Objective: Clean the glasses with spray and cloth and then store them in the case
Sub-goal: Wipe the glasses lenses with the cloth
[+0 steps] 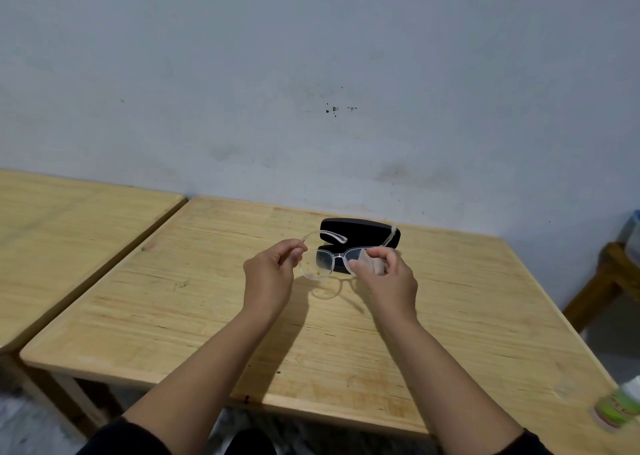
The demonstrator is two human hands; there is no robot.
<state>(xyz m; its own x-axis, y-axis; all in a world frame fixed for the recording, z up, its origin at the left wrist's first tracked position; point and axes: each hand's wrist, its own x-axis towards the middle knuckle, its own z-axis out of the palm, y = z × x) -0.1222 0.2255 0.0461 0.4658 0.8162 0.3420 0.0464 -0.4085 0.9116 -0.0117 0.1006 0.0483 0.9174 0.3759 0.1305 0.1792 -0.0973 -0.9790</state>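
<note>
In the middle of the frame the person holds the glasses (pixel 323 259) in the air, above the wooden table (pixel 207 316) and just in front of the black case (pixel 360 229). The left hand (pixel 270 274) pinches the rim of the lens on the left, with fingers closed on it. The right hand (pixel 388 278) presses a small, thin, pale cloth (pixel 372 264) on the other lens, gripping lens and cloth together.

The frame is clear plastic, thin and probably very light; its temples are unfolded and point away toward the case. It looks a bit flexible and easy to bend or scratch, so it is better held by the rim or bridge, not by the lens face. The case is smooth, oblong, rigid-looking and stands open. At the lower right edge, well apart, is a blurred bottle (pixel 620 409) with a green label, maybe the spray.
</note>
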